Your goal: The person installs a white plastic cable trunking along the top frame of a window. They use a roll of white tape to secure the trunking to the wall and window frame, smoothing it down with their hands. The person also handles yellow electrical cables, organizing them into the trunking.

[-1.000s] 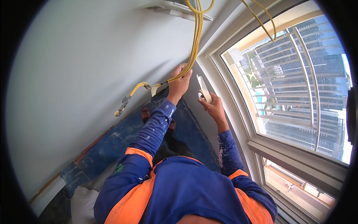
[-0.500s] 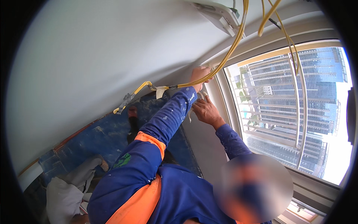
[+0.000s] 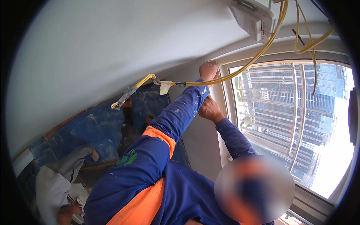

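Observation:
My left hand [image 3: 209, 71] is closed against the corner where the wall meets the pale window frame [image 3: 227, 93]. Whatever its fingers grip cannot be made out. Just below it, my right hand [image 3: 210, 109] is curled with its fingertips partly behind my left sleeve [image 3: 180, 103], and any object in them is hidden. A yellow cable [image 3: 240, 75] passes across the front of my left wrist. Its left end has a pale tag [image 3: 165, 87] and a grey taped joint [image 3: 127, 93].
A white fixture [image 3: 253, 18] and more yellow cables [image 3: 311, 45] hang at the upper right. The barred window [image 3: 277, 108] overlooks tall buildings. Blue sheeting [image 3: 93, 120] covers the floor. At the lower left are a co-worker's hand [image 3: 71, 210] and grey clothing [image 3: 52, 187]; dark-clad legs [image 3: 127, 131] show nearby.
The view has shifted, so the fixture and cables appear further right. My right fingers, with a pale strip near them before, are now partly covered by my left sleeve. The co-worker's hand shows more.

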Demonstrator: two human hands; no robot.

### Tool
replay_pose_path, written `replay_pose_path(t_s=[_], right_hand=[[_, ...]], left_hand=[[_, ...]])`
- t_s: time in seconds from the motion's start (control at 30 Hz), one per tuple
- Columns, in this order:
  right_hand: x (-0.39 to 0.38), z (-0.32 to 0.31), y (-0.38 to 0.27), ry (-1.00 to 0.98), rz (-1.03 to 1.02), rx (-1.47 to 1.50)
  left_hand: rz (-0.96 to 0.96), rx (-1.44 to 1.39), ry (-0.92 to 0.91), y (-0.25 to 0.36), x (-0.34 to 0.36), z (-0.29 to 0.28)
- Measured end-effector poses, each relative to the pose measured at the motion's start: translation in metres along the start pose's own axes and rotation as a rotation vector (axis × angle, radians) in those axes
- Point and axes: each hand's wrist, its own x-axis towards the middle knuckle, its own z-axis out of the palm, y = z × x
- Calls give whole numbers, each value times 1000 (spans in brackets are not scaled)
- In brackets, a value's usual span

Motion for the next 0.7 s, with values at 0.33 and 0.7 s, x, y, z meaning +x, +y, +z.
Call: replay_pose_path(t_s=[0.33,0.7], right_hand=[[-2,-1,0,78,11,4],[-5,-7,1,32,68,19]], left_hand=[[212,-17,57,-27,27,11],[228,31,159,-23,22,20]])
